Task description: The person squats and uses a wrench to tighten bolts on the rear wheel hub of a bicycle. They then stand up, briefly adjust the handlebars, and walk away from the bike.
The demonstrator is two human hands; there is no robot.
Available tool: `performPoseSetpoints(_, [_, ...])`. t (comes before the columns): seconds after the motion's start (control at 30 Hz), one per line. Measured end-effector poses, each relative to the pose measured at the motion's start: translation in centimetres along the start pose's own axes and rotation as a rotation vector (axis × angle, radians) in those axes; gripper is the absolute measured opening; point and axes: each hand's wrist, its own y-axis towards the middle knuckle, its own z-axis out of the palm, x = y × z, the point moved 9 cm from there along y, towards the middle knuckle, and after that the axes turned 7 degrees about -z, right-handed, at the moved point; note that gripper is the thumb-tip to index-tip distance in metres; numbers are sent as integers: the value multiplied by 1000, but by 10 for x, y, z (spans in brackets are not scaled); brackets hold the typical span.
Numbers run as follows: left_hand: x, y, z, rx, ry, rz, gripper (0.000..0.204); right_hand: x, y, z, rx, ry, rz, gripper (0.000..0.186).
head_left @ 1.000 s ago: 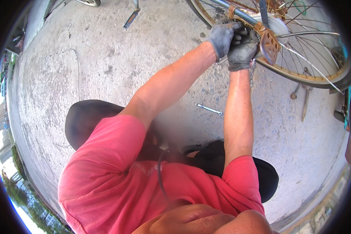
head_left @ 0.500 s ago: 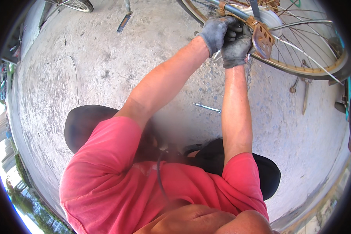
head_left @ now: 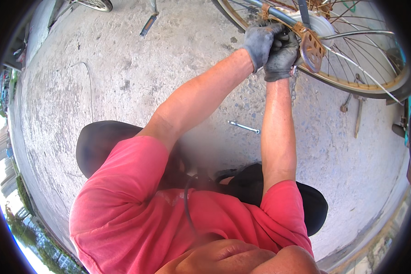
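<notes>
Here's the wrench (head_left: 243,127) on open floor (head_left: 205,100), well short of the bicycle (head_left: 282,17). Up at its frame, left hand (head_left: 260,44) and right hand (head_left: 281,59) bunch together, fingers curled; whether they're gripping anything, I can't tell. Tight on the right: rusty plate (head_left: 312,54) just beside. Leftward, wide bare floor runs to another wheel (head_left: 97,4) at the far edge.

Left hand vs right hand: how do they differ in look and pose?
The gloved left hand looks lighter grey; the gloved right hand, darker. The left forearm slants up rightward; the right forearm runs nearly upright in the picture. Shared: fingers close together, beside the rusty perforated plate.
</notes>
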Motion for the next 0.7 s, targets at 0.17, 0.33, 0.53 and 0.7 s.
performPoseSetpoints(0.17, [-16, -11, 3, -77, 180, 68, 16, 1, -4, 4, -2, -2, 14, 25])
performPoseSetpoints(0.33, [-4, -11, 4, -218, -192, 23, 8, -3, -5, 6, 36, 15, 66, 22])
performPoseSetpoints(0.53, [-17, -19, 4, -257, 220, 212, 18, -6, 1, 3, 257, -21, 88, 34])
performPoseSetpoints(0.7, [-15, -22, -1, -412, 226, 51, 22, -17, 12, -18, 181, 164, 144, 40])
